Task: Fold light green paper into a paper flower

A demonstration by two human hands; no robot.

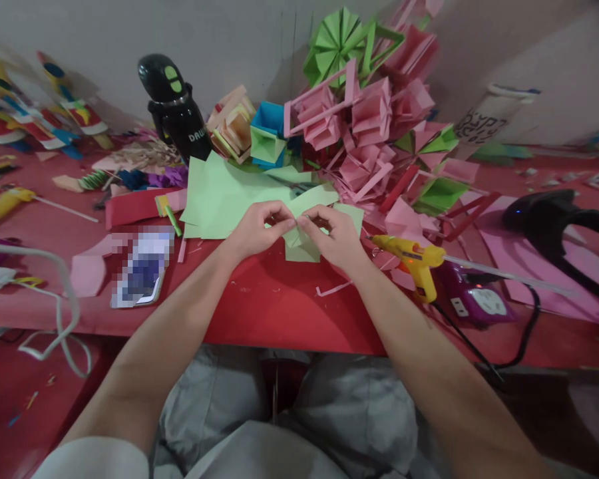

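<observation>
1. The grip of the left hand [257, 229] is pinching narrowly, thumb and index finger nearly meeting on a light green paper piece [292, 237].
2. The grip of the right hand [337, 234] is mirroring it, its thumb and index finger grasping the same piece close beside the left fingertips; the exact contact is hiding behind the fingers.
3. The piece is sitting between both hands, just above the front of the red bench [289, 313]. Whether the flap showing below is belonging to it or lying separately, I cannot tell.
4. In handling, the paper is probably behaving as very light and thin, holding a crease well but bending or tearing under a hard pull; it is unlikely to be slipping much.
5. Edges and folded corners are offering the best hold, with fingertips pressing lightly rather than palms crushing it.
6. Larger green sheets [212, 203] are lying just behind the hands, and a yellow glue gun [416, 256] is resting to the right.
</observation>
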